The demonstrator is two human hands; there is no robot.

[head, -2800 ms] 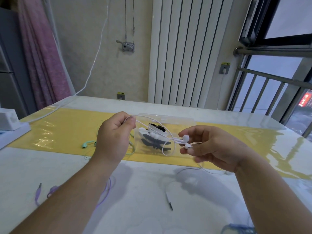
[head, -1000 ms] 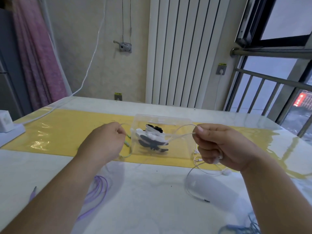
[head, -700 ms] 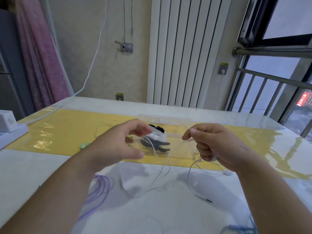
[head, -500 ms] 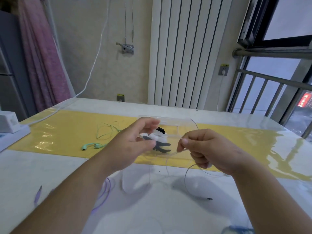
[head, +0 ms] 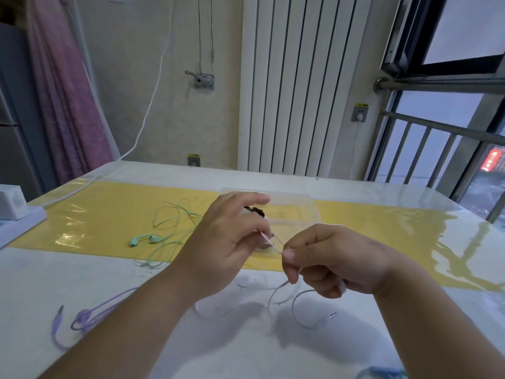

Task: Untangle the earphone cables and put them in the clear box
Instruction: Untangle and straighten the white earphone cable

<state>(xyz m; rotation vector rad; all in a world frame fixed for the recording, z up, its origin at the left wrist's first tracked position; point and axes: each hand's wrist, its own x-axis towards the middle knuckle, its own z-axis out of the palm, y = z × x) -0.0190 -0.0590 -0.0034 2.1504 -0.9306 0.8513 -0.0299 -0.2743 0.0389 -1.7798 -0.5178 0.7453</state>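
My left hand [head: 226, 242] and my right hand [head: 336, 258] are close together above the table, just in front of the clear box [head: 295, 212]. Both pinch the thin white earphone cable [head: 278, 246] between thumb and fingers. More of that white cable hangs from my right hand in loops [head: 297, 305] onto the table, ending in a plug [head: 332, 314]. My left hand hides most of the box; a dark item [head: 255, 210] shows inside it.
Green earphones [head: 147, 239] with tangled cable lie on the yellow mat [head: 109, 214] at the left. A purple cable with plug [head: 82, 318] lies near the front left. A blue cable [head: 382, 373] shows at the bottom edge. A white block [head: 11, 206] stands far left.
My hands, held wide apart with the cable stretched a second ago, have come together in front of the box. The left hand now pinches the cable near the right hand's fingertips.
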